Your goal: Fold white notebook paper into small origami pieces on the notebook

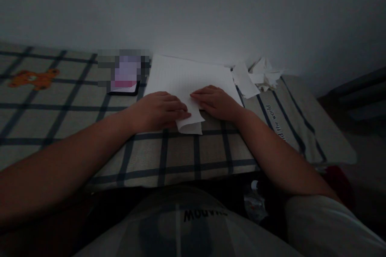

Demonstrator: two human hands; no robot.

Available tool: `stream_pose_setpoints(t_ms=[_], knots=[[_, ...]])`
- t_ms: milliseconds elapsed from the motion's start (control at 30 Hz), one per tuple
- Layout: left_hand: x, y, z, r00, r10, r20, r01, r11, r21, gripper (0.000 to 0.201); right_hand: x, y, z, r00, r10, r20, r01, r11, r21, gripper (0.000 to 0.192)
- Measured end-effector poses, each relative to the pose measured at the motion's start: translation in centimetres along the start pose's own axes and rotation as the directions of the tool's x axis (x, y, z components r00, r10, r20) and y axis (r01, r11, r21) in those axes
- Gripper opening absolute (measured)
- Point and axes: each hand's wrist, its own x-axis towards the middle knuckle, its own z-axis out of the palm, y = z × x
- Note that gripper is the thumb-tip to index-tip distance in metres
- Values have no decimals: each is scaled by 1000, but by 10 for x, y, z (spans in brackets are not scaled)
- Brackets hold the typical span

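A small folded sheet of white paper (191, 123) lies at the front, its near end lifted and curled over. My left hand (163, 109) is closed on the left side of this paper, its fingertips over the fold and its thumb mostly hidden. Across from it, my right hand (215, 101) lies with its fingers stretched out and touching the paper's right edge. Beneath both hands is a larger stack of lined white paper (175, 70).
A checked cloth (181, 152) covers the table, which stands against a pale wall. Left of the stack lies a phone (126, 76), partly blurred; farther left is an orange bear-shaped piece (33, 79). Crumpled paper pieces (263, 74) lie at the right. A plastic bottle (255, 202) is below the table edge.
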Motion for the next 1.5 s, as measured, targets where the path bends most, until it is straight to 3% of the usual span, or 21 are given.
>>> stream_pose_setpoints(t_ms=[133,267,333,367,433,467,600,733,800,867,933,1000,1067,1133,1233,1333,1500], knots=[[-6,-1,-6,995,-67,-77,72,995,65,37,-1,7,0,987,38,-154,-19,993,119,44],[-9,4,-11,938,-181,-295,239,955,176,38,0,2,-9,894,272,-356,-155,933,325,41],[-6,9,-12,899,-251,-358,348,907,237,39,0,-6,-14,864,418,-283,-239,832,500,59],[-4,12,-12,888,-288,-358,391,884,258,40,1,-12,-17,877,444,-184,-266,768,583,66],[3,18,-11,871,-337,-357,447,846,290,42,2,-22,-19,909,417,-10,-290,650,702,71],[6,20,-10,877,-337,-341,441,846,298,42,3,-26,-18,917,400,18,-280,611,741,69],[17,27,-4,916,-275,-293,377,841,388,39,8,-32,-10,895,445,-3,-274,557,784,43],[20,28,3,959,-174,-222,260,851,456,41,12,-23,0,862,507,-13,-272,484,832,32],[20,27,3,964,-169,-207,241,884,400,45,13,-18,1,856,516,-18,-267,471,841,28],[18,24,0,936,-205,-287,291,909,299,49,12,-16,-1,861,508,-16,-267,480,835,25],[15,19,-5,857,-284,-429,379,913,152,49,11,-16,-5,879,477,-10,-266,506,820,23],[13,15,-9,756,-425,-498,457,887,-64,49,9,-17,-11,898,440,-21,-248,546,800,23],[12,12,-12,722,-566,-399,467,823,-323,47,8,-19,-15,906,421,-50,-228,582,780,23],[12,13,-12,732,-653,-195,479,696,-535,44,7,-20,-18,902,425,-79,-217,603,768,23],[15,20,-10,705,-709,13,546,532,-647,42,7,-20,-17,891,442,-100,-213,603,769,24],[20,28,-7,649,-760,30,565,455,-688,40,9,-18,-9,870,483,-104,-208,550,809,29],[26,34,5,535,-845,-13,464,307,-831,43,15,-18,3,831,556,-15,-203,329,922,44]])
